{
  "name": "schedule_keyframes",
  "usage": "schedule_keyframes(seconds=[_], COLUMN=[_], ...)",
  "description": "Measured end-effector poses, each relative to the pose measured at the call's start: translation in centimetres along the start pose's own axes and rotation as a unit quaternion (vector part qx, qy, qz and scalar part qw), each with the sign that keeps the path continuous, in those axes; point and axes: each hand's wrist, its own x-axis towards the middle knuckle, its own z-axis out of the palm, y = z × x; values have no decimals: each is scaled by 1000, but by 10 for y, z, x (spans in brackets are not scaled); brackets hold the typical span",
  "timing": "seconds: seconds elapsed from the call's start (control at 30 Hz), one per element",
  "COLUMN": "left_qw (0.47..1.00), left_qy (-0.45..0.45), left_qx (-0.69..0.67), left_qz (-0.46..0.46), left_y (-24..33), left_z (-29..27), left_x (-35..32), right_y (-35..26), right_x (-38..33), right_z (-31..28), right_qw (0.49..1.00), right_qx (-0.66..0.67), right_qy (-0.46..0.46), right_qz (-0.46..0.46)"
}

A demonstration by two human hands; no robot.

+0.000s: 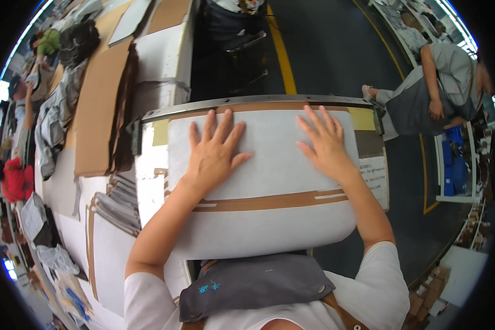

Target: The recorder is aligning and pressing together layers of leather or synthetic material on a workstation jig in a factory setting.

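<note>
A wide white sheet with rounded corners (272, 159) lies over the work surface in front of me. My left hand (210, 159) rests flat on its left part with the fingers spread. On its right part lies my right hand (329, 147), also flat with fingers apart, their tips near the far edge. Neither hand grips anything. A brown cardboard strip (258, 204) crosses below the upper white piece, and another white portion (269, 234) hangs toward my body. Brown cardboard also shows along the far edge, beside a metal bar (258, 101).
Flat brown cardboard (102, 115) is stacked on the left table, with a pile of grey folded pieces (118, 203) nearer me. A seated person (440, 82) is at the far right. Blue bins (456, 162) stand on a white rack beyond the dark floor (335, 49).
</note>
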Motion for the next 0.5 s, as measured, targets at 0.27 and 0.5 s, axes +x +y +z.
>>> schedule_keyframes(seconds=[0.27, 0.5], left_qw=[1000, 1000], left_qy=[15, -13], left_qx=[12, 10], left_qz=[12, 2], left_y=[-3, 1], left_z=[2, -2], left_x=[-3, -2], right_y=[-5, -2], right_x=[1, 1], right_z=[-5, -4], right_qw=[1000, 1000], right_qx=[21, 26], right_qy=[1, 6], right_qz=[-9, -13])
